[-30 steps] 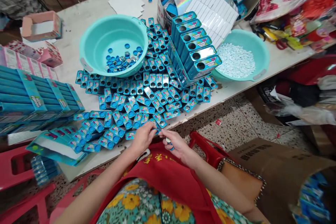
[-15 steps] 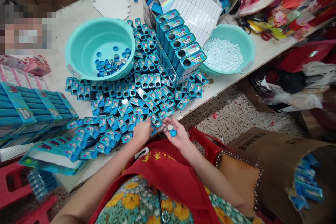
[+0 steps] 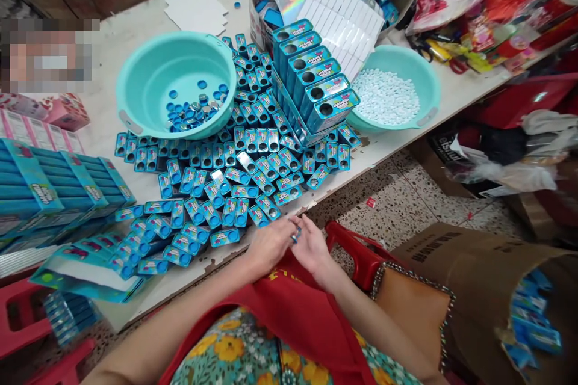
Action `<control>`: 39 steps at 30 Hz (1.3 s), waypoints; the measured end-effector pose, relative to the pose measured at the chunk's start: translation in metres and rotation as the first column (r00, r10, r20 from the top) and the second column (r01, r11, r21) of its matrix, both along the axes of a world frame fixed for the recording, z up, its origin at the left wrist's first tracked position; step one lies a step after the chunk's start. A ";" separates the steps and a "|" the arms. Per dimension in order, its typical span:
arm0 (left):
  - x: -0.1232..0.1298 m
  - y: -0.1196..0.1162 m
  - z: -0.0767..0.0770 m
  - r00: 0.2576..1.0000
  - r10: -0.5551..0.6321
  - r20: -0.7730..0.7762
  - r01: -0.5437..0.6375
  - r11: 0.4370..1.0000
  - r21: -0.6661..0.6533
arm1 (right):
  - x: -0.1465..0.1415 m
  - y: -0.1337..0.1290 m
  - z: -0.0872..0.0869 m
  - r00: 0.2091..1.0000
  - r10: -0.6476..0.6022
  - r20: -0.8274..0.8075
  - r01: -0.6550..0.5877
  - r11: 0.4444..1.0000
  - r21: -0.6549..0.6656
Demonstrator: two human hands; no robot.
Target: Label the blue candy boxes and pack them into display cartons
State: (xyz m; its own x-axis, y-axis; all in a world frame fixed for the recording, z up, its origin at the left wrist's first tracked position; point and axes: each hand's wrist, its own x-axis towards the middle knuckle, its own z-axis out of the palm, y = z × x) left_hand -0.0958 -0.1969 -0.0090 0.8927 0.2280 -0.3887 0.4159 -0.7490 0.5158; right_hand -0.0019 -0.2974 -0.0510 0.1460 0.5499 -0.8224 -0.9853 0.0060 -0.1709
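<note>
My left hand point(image 3: 271, 245) reaches over to my right hand point(image 3: 312, 248) just off the table's front edge, and their fingertips meet. Between them shows a small round blue cap point(image 3: 295, 236), tilted on edge, with the left fingers pinched at it. The right hand is cupped around the same spot; whether more caps lie inside it is hidden. Nearest the hands on the table are small blue candy tins point(image 3: 268, 207) with round holes, some filled by blue caps. Many similar tins point(image 3: 224, 237) spread leftward across the table.
A turquoise basin point(image 3: 149, 66) holds loose blue caps; another basin point(image 3: 431, 81) holds white candies. Taller blue boxes stand in a display tray point(image 3: 289, 109). Stacked blue cartons point(image 3: 58, 186) are at left. A cardboard box point(image 3: 456, 264) and red stool point(image 3: 352, 252) stand at right.
My left hand has left the tins at the table edge and moved right to my right hand. The right fingers have curled in, and the caps seen in that palm are now mostly covered.
</note>
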 end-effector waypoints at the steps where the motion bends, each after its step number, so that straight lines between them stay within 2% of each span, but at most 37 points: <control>1: -0.001 0.007 -0.001 0.995 0.088 -0.055 -0.088 0.996 0.004 | 0.001 -0.004 -0.002 0.999 -0.022 0.024 0.023 0.999 -0.035; 3: 0.003 0.023 -0.005 0.959 0.227 -0.171 -0.219 0.974 0.064 | 0.004 -0.010 -0.006 0.995 -0.033 0.092 0.041 0.995 -0.087; 4: 0.007 0.030 -0.008 0.942 0.250 -0.225 -0.234 0.967 0.098 | 0.006 -0.013 -0.007 0.991 -0.016 0.131 0.030 0.994 -0.101; 9: 0.039 0.049 -0.024 0.867 0.257 -0.427 -0.182 0.961 0.209 | 0.012 -0.015 -0.008 0.973 0.076 0.218 -0.052 0.992 -0.111; 12: 0.051 0.050 -0.029 0.858 0.261 -0.443 -0.167 0.957 0.239 | 0.013 -0.010 -0.002 0.978 0.055 0.200 -0.037 0.995 -0.093; 14: 0.048 0.050 -0.026 0.863 0.258 -0.434 -0.164 0.956 0.241 | 0.013 -0.004 0.005 0.984 0.013 0.177 -0.001 0.998 -0.068; 17: 0.033 0.050 -0.015 0.893 0.276 -0.355 -0.207 0.953 0.221 | 0.012 0.009 0.017 0.991 -0.053 0.125 0.056 0.998 -0.017; 19: 0.021 0.046 -0.007 0.944 0.262 -0.203 -0.243 0.964 0.111 | 0.010 0.019 0.025 0.989 -0.078 0.124 0.077 0.997 0.016; 22: 0.010 0.033 -0.001 0.982 0.174 0.066 -0.168 0.982 -0.089 | 0.004 0.034 0.032 0.977 -0.045 0.207 0.026 0.995 0.095; 24: 0.010 0.024 -0.003 0.984 0.145 0.102 -0.136 0.987 -0.088 | -0.001 0.042 0.034 0.960 0.002 0.281 -0.042 0.990 0.137; 27: 0.015 0.021 -0.011 0.979 0.201 0.003 -0.201 0.979 0.028 | -0.007 0.047 0.034 0.942 0.066 0.330 -0.126 0.978 0.164; 29: 0.019 0.030 -0.015 0.975 0.217 -0.042 -0.214 0.975 0.063 | -0.009 0.047 0.032 0.936 0.090 0.340 -0.157 0.972 0.174; 32: 0.026 0.054 -0.017 0.966 0.240 -0.093 -0.232 0.969 0.088 | -0.005 0.046 0.026 0.933 0.091 0.349 -0.130 0.987 0.092; 35: 0.039 0.082 -0.017 0.932 0.307 -0.192 -0.275 0.945 0.176 | 0.007 0.045 0.020 0.920 0.079 0.385 -0.074 0.997 -0.027; 39: 0.065 0.099 -0.016 0.860 0.345 -0.377 -0.257 0.930 0.264 | 0.028 0.046 0.014 0.904 0.072 0.422 -0.042 0.996 -0.081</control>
